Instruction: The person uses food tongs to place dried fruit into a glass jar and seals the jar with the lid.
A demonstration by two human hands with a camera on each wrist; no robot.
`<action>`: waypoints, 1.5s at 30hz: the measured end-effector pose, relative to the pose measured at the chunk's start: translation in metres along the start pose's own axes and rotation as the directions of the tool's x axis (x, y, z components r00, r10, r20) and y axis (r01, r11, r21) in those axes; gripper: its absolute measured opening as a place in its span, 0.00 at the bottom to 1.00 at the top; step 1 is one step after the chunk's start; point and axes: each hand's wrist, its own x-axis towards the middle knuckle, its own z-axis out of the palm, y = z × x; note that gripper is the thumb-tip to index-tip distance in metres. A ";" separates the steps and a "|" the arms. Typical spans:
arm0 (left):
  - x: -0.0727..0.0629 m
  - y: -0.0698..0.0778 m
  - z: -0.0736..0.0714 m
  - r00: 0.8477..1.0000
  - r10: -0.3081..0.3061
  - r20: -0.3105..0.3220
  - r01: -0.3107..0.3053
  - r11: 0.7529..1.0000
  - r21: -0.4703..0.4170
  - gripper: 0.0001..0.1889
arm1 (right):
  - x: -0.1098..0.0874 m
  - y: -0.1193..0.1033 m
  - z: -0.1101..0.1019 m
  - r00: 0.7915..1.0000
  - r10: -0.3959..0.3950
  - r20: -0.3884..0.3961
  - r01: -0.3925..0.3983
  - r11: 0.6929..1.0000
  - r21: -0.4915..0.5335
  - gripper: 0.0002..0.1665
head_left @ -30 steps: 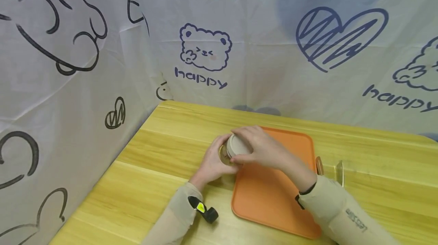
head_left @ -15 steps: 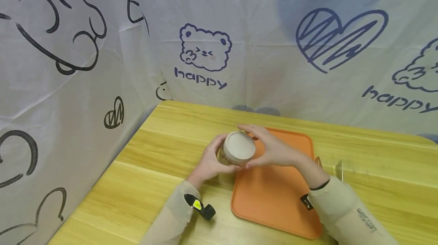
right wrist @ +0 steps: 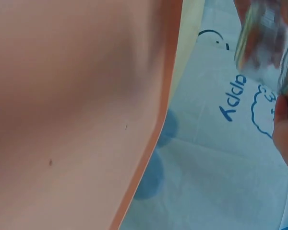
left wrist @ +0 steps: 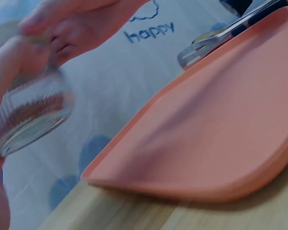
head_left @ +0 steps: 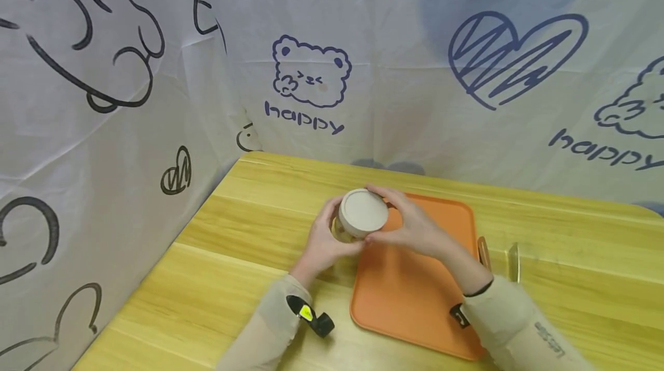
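Note:
A clear glass jar (left wrist: 36,112) with a pale round lid (head_left: 365,212) is held up over the left edge of the orange tray (head_left: 404,302), tilted. My left hand (head_left: 323,244) grips the jar's glass body from the left, its fingers curled around it. From the other side, my right hand (head_left: 415,227) holds the lid's rim between thumb and fingers. Through the glass in the right wrist view, the jar (right wrist: 264,43) shows fingers behind it. Part of the lid's rim is hidden by the right hand.
Beyond the tray's right edge lie a brown handle (head_left: 483,253) and a shiny metal piece (head_left: 513,262). A slotted metal utensil head (left wrist: 194,53) shows past the tray's edge in the left wrist view. A printed cloth (head_left: 404,100) hangs behind the wooden table (head_left: 218,284).
My right hand loosened from over the lid, shifted right, then took its rim again. The jar tilted so the lid's top faces the head camera more, and rose slightly.

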 end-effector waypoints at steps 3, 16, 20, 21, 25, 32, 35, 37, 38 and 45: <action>0.002 0.001 0.007 0.994 0.032 -0.105 -0.026 0.998 0.059 0.45 | 0.001 -0.004 0.004 0.996 0.038 -0.075 -0.039 0.999 -0.013 0.54; 0.002 0.023 -0.008 0.993 -0.014 0.116 0.030 0.990 -0.139 0.43 | 0.000 0.001 -0.003 0.996 -0.055 0.072 0.043 0.985 0.166 0.56; 0.001 0.035 -0.010 0.988 -0.026 0.152 0.047 0.989 -0.139 0.42 | -0.002 0.001 -0.002 0.995 -0.039 0.087 0.020 0.978 0.208 0.53; 0.001 0.032 -0.008 0.990 -0.033 0.137 0.052 0.989 -0.138 0.43 | -0.002 0.001 -0.001 0.997 -0.029 0.072 0.014 0.979 0.204 0.53; 0.001 0.019 0.001 0.999 -0.035 0.003 0.035 0.997 -0.073 0.44 | -0.002 -0.003 0.006 0.999 0.018 -0.041 -0.012 0.990 0.138 0.54; 0.004 0.014 0.016 0.970 0.089 -0.228 -0.063 0.991 0.120 0.46 | 0.001 -0.011 0.016 0.979 0.067 -0.193 -0.051 0.995 0.084 0.55; 0.005 0.014 0.016 0.964 0.108 -0.245 -0.084 0.991 0.107 0.45 | 0.001 -0.013 0.015 0.980 0.070 -0.188 -0.052 0.993 0.103 0.56; 0.005 0.013 0.014 0.970 0.098 -0.222 -0.087 0.995 0.057 0.44 | 0.001 -0.012 0.012 0.986 0.056 -0.154 -0.035 0.991 0.133 0.56; 0.006 0.013 0.012 0.975 0.094 -0.200 -0.091 0.996 0.024 0.44 | 0.001 -0.012 0.010 0.990 0.046 -0.133 -0.025 0.988 0.150 0.56; 0.006 0.010 -0.001 0.997 0.068 0.020 -0.064 0.986 -0.156 0.43 | -0.001 -0.007 0.001 0.999 -0.032 -0.007 0.033 0.971 0.238 0.55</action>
